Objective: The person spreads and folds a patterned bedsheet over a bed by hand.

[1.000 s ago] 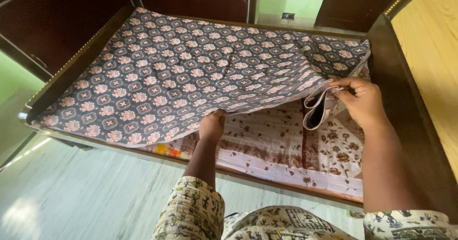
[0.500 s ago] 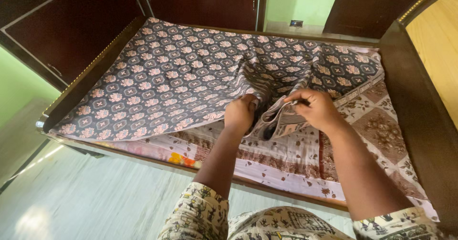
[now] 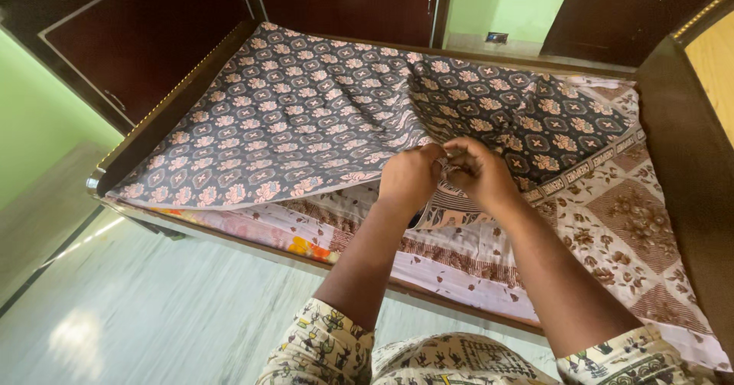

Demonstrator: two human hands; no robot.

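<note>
A dark grey bedsheet (image 3: 298, 117) with a pink flower pattern lies spread over a bed. My left hand (image 3: 409, 177) and my right hand (image 3: 478, 172) meet at its near edge, both pinching the cloth. The lifted edge shows a striped border and a dark underside just below my hands. Underneath lies a white and brown flowered sheet (image 3: 612, 224), bare on the right and along the near side.
The bed has a dark wooden frame (image 3: 168, 113), with a tall board (image 3: 688, 140) on the right. Dark wooden cupboard doors (image 3: 153, 25) stand behind it. A pale marble floor (image 3: 153, 308) runs along the near side. The walls are green.
My right hand has carried the sheet's edge leftward to meet my left hand. The two hands, apart a second ago, now touch. More of the white and brown sheet shows on the right.
</note>
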